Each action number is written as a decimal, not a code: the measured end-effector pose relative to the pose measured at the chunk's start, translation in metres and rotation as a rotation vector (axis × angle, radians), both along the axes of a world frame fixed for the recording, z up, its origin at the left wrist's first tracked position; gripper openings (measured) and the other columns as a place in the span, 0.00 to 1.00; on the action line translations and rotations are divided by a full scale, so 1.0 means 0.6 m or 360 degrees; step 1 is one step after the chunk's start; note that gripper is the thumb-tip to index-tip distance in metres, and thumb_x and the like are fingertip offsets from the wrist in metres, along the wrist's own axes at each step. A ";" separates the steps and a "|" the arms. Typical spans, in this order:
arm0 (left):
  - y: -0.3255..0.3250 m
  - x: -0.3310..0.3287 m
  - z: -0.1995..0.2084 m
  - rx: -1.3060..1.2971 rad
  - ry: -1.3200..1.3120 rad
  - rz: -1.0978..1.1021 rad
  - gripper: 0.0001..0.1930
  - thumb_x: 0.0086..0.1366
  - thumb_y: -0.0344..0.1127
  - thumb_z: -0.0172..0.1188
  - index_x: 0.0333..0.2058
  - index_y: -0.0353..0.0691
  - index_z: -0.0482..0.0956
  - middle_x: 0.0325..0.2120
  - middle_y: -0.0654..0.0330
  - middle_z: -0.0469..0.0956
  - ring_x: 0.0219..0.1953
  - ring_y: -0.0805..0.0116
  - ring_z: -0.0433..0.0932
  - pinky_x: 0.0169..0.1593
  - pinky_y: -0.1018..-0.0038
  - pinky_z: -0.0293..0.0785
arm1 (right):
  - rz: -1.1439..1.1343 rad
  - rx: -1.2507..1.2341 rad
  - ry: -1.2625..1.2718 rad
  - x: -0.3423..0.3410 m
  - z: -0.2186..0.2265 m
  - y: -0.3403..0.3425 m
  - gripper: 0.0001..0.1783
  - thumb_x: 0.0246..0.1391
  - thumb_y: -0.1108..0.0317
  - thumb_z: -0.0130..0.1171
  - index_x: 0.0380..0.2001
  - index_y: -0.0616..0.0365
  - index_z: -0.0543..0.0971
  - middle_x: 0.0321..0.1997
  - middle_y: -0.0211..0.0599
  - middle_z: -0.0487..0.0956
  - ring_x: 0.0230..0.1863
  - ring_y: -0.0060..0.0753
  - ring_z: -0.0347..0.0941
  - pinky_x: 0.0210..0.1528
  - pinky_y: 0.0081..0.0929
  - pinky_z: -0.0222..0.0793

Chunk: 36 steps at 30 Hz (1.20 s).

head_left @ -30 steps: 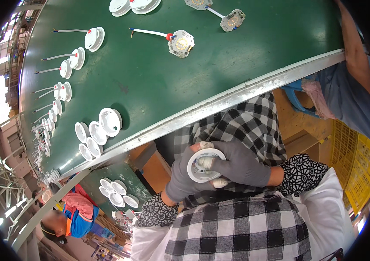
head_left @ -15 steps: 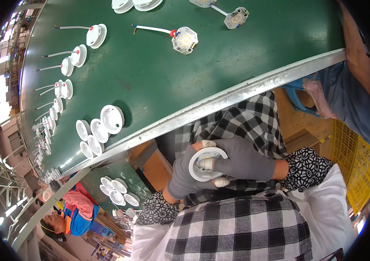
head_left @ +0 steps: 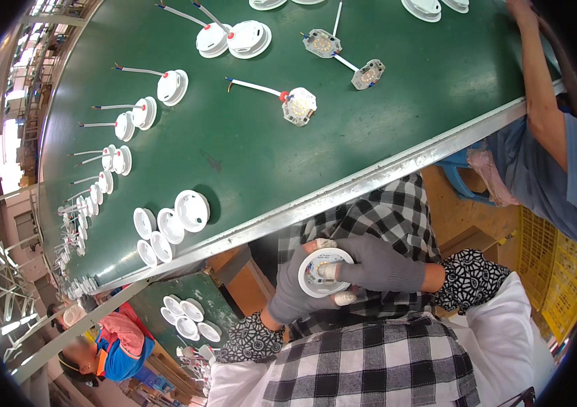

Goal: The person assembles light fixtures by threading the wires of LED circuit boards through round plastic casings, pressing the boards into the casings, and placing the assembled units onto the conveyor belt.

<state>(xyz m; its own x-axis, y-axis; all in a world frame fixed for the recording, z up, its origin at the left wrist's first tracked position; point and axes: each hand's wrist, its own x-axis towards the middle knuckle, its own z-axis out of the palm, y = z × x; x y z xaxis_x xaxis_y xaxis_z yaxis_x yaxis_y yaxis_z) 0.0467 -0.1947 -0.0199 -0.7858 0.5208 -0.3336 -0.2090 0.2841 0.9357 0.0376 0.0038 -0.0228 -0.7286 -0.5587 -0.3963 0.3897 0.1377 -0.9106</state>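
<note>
Lamp cup (head_left: 304, 281) sits clasped between left hand (head_left: 293, 290) and right hand (head_left: 378, 266); uneven pressure from the right thumb (head_left: 330, 272) could crack its board (head_left: 313, 267).

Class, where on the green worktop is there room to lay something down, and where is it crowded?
Bare worktop shows between the red-grommeted circuit board, metal rail and five white cups. The left edge is crowded with wired white housings.

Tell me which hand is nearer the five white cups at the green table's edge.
Left. Your left hand is to the right of the five white cups and lower in the picture; your right hand is farther right. Both hold the round white part.
</note>
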 end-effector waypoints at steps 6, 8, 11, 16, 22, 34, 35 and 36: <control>0.004 -0.021 0.021 -0.0155 0.0134 -0.0075 0.53 0.34 0.50 0.81 0.54 0.34 0.59 0.44 0.57 0.74 0.46 0.66 0.77 0.50 0.70 0.75 | -0.0028 -0.0025 -0.0113 -0.023 0.038 0.019 0.24 0.55 0.57 0.55 0.51 0.59 0.75 0.31 0.40 0.82 0.29 0.28 0.79 0.33 0.24 0.73; 0.007 -0.058 0.037 -0.0155 0.0308 -0.0261 0.56 0.34 0.53 0.81 0.57 0.34 0.58 0.45 0.57 0.72 0.49 0.61 0.75 0.53 0.67 0.72 | 0.0088 0.0004 -0.0056 -0.055 0.060 0.054 0.20 0.55 0.60 0.54 0.49 0.59 0.77 0.27 0.33 0.80 0.21 0.16 0.76 0.24 0.16 0.71; -0.002 -0.107 0.078 -0.0077 0.0327 0.0100 0.50 0.38 0.49 0.78 0.57 0.37 0.59 0.47 0.54 0.70 0.53 0.59 0.70 0.57 0.67 0.67 | -0.0425 0.0092 0.0113 -0.074 0.112 0.136 0.16 0.49 0.71 0.59 0.43 0.59 0.78 0.28 0.33 0.81 0.22 0.20 0.76 0.26 0.18 0.72; 0.087 -0.200 0.115 -0.0665 0.1406 0.0044 0.40 0.48 0.53 0.69 0.55 0.39 0.65 0.50 0.52 0.68 0.54 0.51 0.67 0.59 0.59 0.60 | -0.1405 0.0924 0.1709 -0.143 0.110 0.268 0.19 0.41 0.83 0.59 0.39 0.55 0.79 0.29 0.35 0.78 0.31 0.30 0.76 0.31 0.25 0.70; 0.244 -0.318 0.089 -0.1023 0.2054 0.0004 0.32 0.54 0.54 0.62 0.54 0.47 0.69 0.55 0.52 0.65 0.59 0.49 0.62 0.64 0.52 0.48 | -0.1111 0.2246 0.2315 -0.215 -0.012 0.374 0.23 0.38 0.77 0.59 0.42 0.50 0.78 0.27 0.36 0.68 0.33 0.44 0.68 0.34 0.39 0.66; -0.047 -0.260 0.058 -0.1320 0.1698 0.0166 0.15 0.56 0.44 0.61 0.40 0.46 0.78 0.38 0.60 0.75 0.44 0.58 0.72 0.51 0.61 0.63 | -0.1349 0.1577 0.1572 -0.126 0.032 0.282 0.24 0.49 0.76 0.55 0.52 0.58 0.72 0.31 0.35 0.67 0.33 0.33 0.66 0.35 0.29 0.65; -0.087 -0.256 0.056 -0.1336 0.1673 0.0257 0.15 0.56 0.44 0.61 0.40 0.45 0.78 0.37 0.60 0.75 0.44 0.58 0.72 0.50 0.62 0.64 | -0.1358 0.1541 0.1602 -0.128 0.024 0.276 0.22 0.50 0.77 0.55 0.51 0.58 0.72 0.30 0.35 0.67 0.32 0.33 0.66 0.35 0.29 0.65; -0.119 -0.256 0.055 -0.1367 0.1663 0.0270 0.15 0.56 0.44 0.61 0.40 0.45 0.78 0.37 0.60 0.75 0.44 0.58 0.72 0.50 0.62 0.64 | -0.1371 0.1504 0.1635 -0.134 0.016 0.266 0.21 0.50 0.77 0.55 0.50 0.59 0.73 0.30 0.35 0.66 0.32 0.33 0.66 0.35 0.30 0.65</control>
<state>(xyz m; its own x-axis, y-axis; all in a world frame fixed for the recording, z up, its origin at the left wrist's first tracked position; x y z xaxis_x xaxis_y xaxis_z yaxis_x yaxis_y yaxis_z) -0.1067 -0.2663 0.0128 -0.9021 0.3248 0.2840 0.3911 0.8936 0.2202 -0.0427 0.1637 -0.0135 -0.8357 0.2722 0.4769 -0.0376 0.8381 -0.5443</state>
